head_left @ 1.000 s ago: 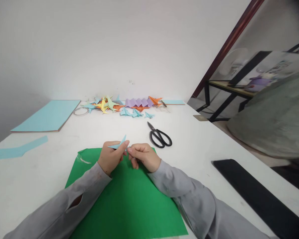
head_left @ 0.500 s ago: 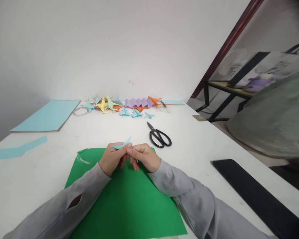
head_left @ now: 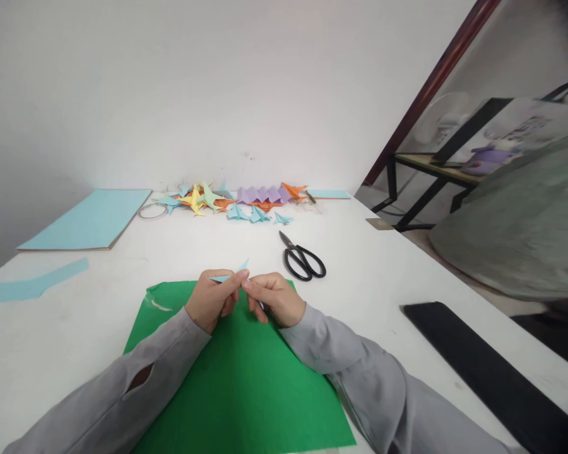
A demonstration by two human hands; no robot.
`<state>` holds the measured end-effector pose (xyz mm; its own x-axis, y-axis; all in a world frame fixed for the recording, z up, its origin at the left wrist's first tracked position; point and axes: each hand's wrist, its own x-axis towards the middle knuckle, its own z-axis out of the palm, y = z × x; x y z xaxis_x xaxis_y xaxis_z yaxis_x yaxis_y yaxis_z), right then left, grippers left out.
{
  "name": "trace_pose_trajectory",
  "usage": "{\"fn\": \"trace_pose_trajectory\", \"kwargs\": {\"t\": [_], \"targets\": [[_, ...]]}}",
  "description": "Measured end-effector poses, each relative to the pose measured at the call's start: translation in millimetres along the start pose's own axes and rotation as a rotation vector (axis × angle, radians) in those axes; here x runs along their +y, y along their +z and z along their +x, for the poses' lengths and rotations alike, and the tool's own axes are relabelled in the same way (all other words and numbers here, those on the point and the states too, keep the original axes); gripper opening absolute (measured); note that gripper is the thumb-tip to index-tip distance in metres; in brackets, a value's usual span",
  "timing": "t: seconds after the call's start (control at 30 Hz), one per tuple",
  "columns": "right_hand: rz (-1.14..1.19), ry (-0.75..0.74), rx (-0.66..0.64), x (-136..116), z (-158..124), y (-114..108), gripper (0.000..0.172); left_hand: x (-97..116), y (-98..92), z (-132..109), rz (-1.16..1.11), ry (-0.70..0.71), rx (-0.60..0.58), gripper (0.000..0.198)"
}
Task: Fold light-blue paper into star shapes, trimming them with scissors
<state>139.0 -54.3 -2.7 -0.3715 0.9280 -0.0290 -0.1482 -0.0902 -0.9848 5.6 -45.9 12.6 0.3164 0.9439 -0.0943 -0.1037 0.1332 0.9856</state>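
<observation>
A small light-blue folded paper piece (head_left: 221, 278) with pointed ends is pinched between my hands. My left hand (head_left: 214, 295) is closed on it, thumb pressed on top, and two points stick out above the fingers. My right hand (head_left: 277, 297) pinches the same piece from the right, its fingertips touching it beside the left thumb. Much of the paper is hidden behind the fingers. Both hands are held above a green sheet (head_left: 246, 384) on the white table.
Black-handled scissors (head_left: 303, 258) lie beyond my right hand. Folded paper cranes (head_left: 199, 198) and a pleated purple paper (head_left: 262, 195) line the wall. Blue sheets (head_left: 88, 221) and a blue offcut (head_left: 38, 284) are at left, a wire coil (head_left: 153, 211) nearby. A black strip (head_left: 492, 372) lies right.
My left hand has shifted very slightly left, and the fingers beneath the paper have drawn a little apart. The folded paper stays between both hands.
</observation>
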Motion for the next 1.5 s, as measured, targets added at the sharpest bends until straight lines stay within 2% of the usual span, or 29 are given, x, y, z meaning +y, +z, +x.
{"fn": "trace_pose_trajectory", "kwargs": {"t": [0.3,0.5,0.67,0.8,1.13,1.5], "targets": [[0.022,-0.032,-0.018,-1,2,0,0.043,-1,3.1,0,-0.015,-0.01,0.013,0.047],[0.108,-0.017,-0.03,3,4,-3,0.04,-3,1.3,2,-0.029,-0.064,-0.047,0.047],[0.07,0.009,-0.057,1,3,-4,0.041,1,-1.7,2,-0.054,-0.088,-0.07,0.038],[-0.03,0.02,-0.086,-3,0,-2,0.044,1,-3.1,1,0.037,-0.072,-0.052,0.035],[-0.09,0.03,-0.119,-8,-3,-1,0.045,0,-2.3,-1,0.002,-0.076,-0.083,0.036],[-0.037,0.016,-0.033,-3,0,-1,0.044,0,-2.6,3,-0.029,-0.027,0.05,0.04]]}}
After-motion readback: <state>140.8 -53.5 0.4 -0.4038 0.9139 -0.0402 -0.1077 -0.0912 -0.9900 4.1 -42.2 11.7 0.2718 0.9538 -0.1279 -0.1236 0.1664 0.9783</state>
